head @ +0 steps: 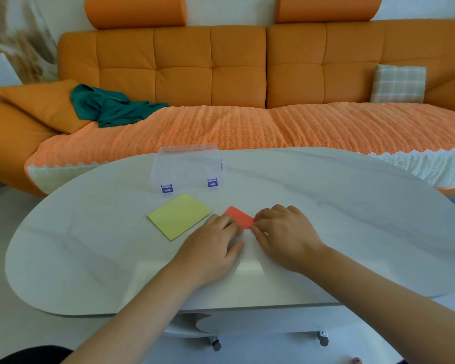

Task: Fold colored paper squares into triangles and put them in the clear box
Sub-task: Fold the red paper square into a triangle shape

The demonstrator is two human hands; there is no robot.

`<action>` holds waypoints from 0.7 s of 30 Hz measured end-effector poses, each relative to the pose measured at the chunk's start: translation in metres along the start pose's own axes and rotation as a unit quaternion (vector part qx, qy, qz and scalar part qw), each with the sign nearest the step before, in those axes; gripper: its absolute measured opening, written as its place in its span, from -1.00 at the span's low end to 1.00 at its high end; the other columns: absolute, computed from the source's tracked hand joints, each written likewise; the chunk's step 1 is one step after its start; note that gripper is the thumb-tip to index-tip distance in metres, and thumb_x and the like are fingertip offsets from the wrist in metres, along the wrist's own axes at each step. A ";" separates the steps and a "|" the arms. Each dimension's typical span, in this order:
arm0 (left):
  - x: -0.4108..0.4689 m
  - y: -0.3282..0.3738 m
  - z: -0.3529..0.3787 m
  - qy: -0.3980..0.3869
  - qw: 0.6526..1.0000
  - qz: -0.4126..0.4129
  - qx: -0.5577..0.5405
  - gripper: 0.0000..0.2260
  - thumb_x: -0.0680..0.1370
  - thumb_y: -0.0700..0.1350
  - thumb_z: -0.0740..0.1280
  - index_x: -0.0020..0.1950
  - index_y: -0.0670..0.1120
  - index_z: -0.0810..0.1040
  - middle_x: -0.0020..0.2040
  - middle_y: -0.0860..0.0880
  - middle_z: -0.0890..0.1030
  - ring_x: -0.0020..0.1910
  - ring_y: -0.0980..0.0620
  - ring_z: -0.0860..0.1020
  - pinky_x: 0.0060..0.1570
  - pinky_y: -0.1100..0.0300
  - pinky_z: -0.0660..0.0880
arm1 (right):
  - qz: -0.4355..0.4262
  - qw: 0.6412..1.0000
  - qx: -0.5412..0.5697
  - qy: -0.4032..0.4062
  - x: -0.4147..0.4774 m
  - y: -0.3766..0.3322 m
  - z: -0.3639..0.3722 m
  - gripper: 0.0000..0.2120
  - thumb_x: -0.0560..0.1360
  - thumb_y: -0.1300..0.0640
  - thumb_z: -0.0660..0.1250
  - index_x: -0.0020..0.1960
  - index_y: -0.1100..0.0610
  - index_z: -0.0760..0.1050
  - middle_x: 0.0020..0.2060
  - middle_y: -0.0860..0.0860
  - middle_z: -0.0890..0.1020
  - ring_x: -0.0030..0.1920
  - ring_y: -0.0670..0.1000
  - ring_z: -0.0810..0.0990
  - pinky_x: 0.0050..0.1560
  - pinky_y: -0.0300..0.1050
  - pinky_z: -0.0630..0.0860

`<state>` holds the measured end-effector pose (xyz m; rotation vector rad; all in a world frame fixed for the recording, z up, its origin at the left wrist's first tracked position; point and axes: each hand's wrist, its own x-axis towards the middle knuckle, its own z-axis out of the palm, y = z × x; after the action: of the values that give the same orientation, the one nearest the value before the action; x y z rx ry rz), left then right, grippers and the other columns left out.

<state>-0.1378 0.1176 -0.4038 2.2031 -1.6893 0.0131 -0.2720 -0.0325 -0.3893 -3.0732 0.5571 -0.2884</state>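
On the white counter [352, 219], the left hand [216, 243] presses flat on a red paper [238, 216], and the right hand [284, 229] pinches its edge with curled fingers. Only a red corner shows between the hands. Just left of it lies a flat yellow paper square [179, 216]. Beyond it stands the clear box [187, 168] with purple latches.

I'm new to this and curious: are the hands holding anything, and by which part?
The red paper, flat on the table: the left hand presses its near left part, and the right hand seems to pinch its right corner.
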 end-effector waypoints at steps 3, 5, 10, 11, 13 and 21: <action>0.002 0.002 0.001 -0.009 1.000 0.008 0.012 -0.62 0.62 0.11 0.15 0.43 0.12 0.42 0.23 0.09 0.39 0.21 0.06 0.32 0.25 0.14 0.37 | 0.010 1.000 -0.022 0.003 -0.004 0.009 -0.004 -0.58 0.66 -0.09 0.01 0.10 -0.09 0.66 0.15 -0.20 0.62 0.09 -0.01 0.51 0.05 -0.06 0.39; 0.002 0.001 0.000 -0.013 1.000 0.007 0.014 -0.60 0.62 0.12 0.16 0.46 0.13 0.41 0.22 0.09 0.38 0.22 0.07 0.31 0.27 0.15 0.36 | 0.022 1.000 -0.016 0.004 -0.006 0.013 -0.006 -0.59 0.65 -0.09 0.04 0.08 -0.08 0.67 0.16 -0.21 0.63 0.10 -0.01 0.51 0.05 -0.06 0.40; 0.006 -0.003 -0.001 -0.012 1.000 0.002 -0.014 -0.64 0.64 0.10 0.18 0.42 0.14 0.47 0.21 0.13 0.38 0.24 0.12 0.31 0.29 0.17 0.35 | 0.068 0.997 -0.029 0.009 -0.008 0.016 -0.009 -0.55 0.63 -0.08 0.01 -0.06 -0.03 0.67 0.03 -0.15 0.66 0.02 -0.01 0.49 0.06 -0.05 0.42; 0.006 -0.003 0.000 -0.012 1.000 0.002 -0.024 -0.66 0.64 0.09 0.19 0.40 0.14 0.49 0.22 0.13 0.39 0.24 0.12 0.31 0.29 0.19 0.34 | 0.077 0.996 -0.033 0.007 -0.007 0.016 -0.010 -0.54 0.62 -0.08 0.00 -0.11 -0.02 0.65 -0.03 -0.13 0.66 -0.02 -0.01 0.48 0.04 -0.05 0.43; 0.008 -0.006 0.001 -0.004 0.999 -0.001 -0.051 -0.71 0.64 0.06 0.21 0.34 0.15 0.55 0.29 0.12 0.39 0.28 0.13 0.32 0.27 0.26 0.28 | 0.080 0.996 -0.048 0.004 -0.007 0.014 -0.011 -0.54 0.61 -0.07 -0.01 -0.16 0.01 0.63 -0.10 -0.11 0.65 -0.06 0.00 0.47 0.03 -0.04 0.43; 0.031 -0.018 -0.001 0.046 0.993 0.000 -0.105 -0.72 0.57 -0.10 0.37 0.26 0.10 0.62 0.05 0.12 0.60 0.07 0.10 0.37 0.16 0.23 0.36 | -0.014 0.999 0.035 0.017 0.007 0.008 -0.009 -0.71 0.61 -0.17 0.17 0.22 -0.10 0.51 0.12 -0.15 0.55 0.07 -0.03 0.52 0.08 -0.14 0.37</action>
<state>-0.1116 0.0930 -0.4011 2.0169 -1.5648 -0.0598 -0.2699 -0.0424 -0.3796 -3.0164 0.4942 -0.3524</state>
